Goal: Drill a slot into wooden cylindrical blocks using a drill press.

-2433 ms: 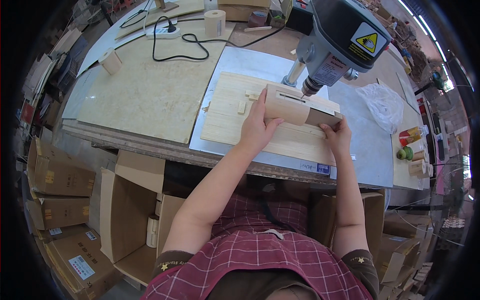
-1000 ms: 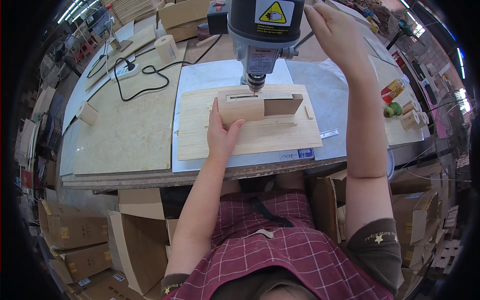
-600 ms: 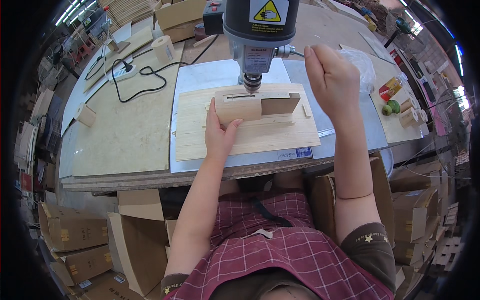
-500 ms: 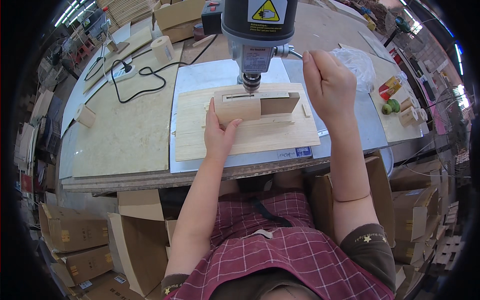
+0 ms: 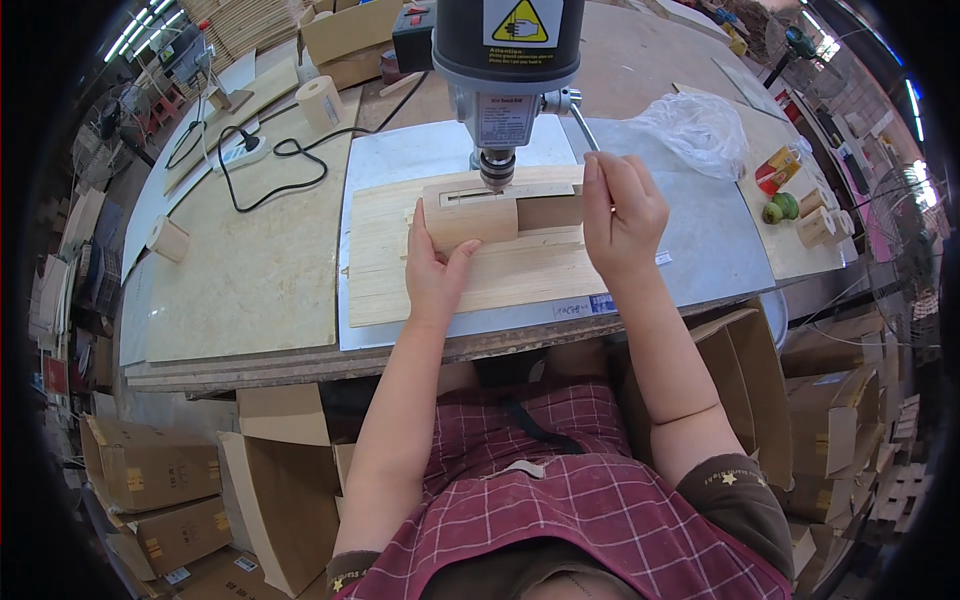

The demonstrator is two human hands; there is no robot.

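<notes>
A bench drill press (image 5: 508,60) stands in front of me, its chuck (image 5: 497,168) just over a pale wooden block (image 5: 462,224) with a slot along its top. My left hand (image 5: 437,280) grips the block's left end, thumb on the near face and fingers behind it. Right of the block runs a darker, flat-sided piece (image 5: 548,213), partly behind my right hand. My right hand (image 5: 627,210) is closed around the end of the drill's feed lever (image 5: 583,128). Under the block lies a light wooden board (image 5: 390,290). The chuck hides the bit's tip.
At the left are a power strip (image 5: 245,152) with a black cable (image 5: 310,182) and wooden cylinders (image 5: 168,240). Rightward lie a clear plastic bag (image 5: 697,135), a bottle (image 5: 780,172), green round objects (image 5: 780,208) and more cylinders (image 5: 817,226). Cardboard boxes (image 5: 285,500) flank my lap.
My right hand has pulled the feed lever down and toward me, and the chuck sits slightly lower against the block. My left hand keeps its hold on the block.
</notes>
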